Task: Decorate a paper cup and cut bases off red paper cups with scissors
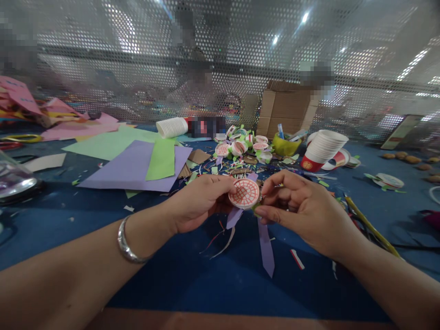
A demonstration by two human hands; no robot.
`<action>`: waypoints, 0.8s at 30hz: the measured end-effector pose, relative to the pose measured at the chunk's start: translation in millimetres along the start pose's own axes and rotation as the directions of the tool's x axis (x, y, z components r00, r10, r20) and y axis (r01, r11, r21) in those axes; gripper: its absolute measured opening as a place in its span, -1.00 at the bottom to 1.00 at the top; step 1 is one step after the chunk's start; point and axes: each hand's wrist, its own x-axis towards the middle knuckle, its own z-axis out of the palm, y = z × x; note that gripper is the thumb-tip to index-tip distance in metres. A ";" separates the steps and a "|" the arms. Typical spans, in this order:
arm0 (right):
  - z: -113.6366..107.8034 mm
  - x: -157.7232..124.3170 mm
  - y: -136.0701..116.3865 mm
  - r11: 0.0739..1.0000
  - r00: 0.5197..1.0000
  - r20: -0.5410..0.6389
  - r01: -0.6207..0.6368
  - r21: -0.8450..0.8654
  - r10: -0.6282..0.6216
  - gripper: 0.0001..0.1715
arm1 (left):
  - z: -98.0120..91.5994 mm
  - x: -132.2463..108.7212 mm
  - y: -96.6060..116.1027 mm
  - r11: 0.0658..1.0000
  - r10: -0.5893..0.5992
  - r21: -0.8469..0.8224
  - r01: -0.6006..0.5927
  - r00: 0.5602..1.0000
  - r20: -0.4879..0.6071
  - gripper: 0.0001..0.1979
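Between thumb and fingers, my left hand [201, 201] grips a round paper disc [244, 193] by its left side. The disc has a raised rim like a cup bottom and carries an orange grid pattern. Purple paper strips [235, 217] show behind and below it. My right hand [297, 206] is curled at the disc's right edge, its thumb and fingers drawn together beside a bit of green paper; what they pinch is mostly hidden. Another pointed purple strip [266, 250] extends below my right fingers.
Purple sheets [127, 167] and a green piece [161, 159] lie left. Similar patterned discs [237, 147] are heaped behind my hands among scraps. Stacked paper cups [325, 149], a yellow-green bowl [286, 145] and a cardboard box [287, 110] stand at right. A perforated metal screen rises behind.
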 end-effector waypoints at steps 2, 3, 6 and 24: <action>0.3 0.7 -0.3 1.000 1.000 0.013 -0.005 0.006 0.004 -0.74 | -0.1 0.5 -1.0 1.000 -0.011 0.000 0.011 1.000 -0.004 -0.90; 0.6 0.9 -0.3 1.000 1.000 0.019 -0.009 0.013 0.009 -0.74 | -0.2 0.6 -1.4 1.000 -0.013 0.000 0.013 1.000 -0.005 -0.91; 1.2 1.2 0.2 0.999 0.999 0.033 -0.022 0.037 0.021 -0.73 | -0.1 0.1 -1.9 1.000 -0.018 0.002 0.018 1.000 -0.004 -0.91; -0.9 -2.8 -0.4 0.999 0.999 0.014 0.031 -0.027 -0.030 -0.68 | -1.8 -1.7 2.0 1.000 -0.009 -0.027 0.009 1.000 0.007 -0.92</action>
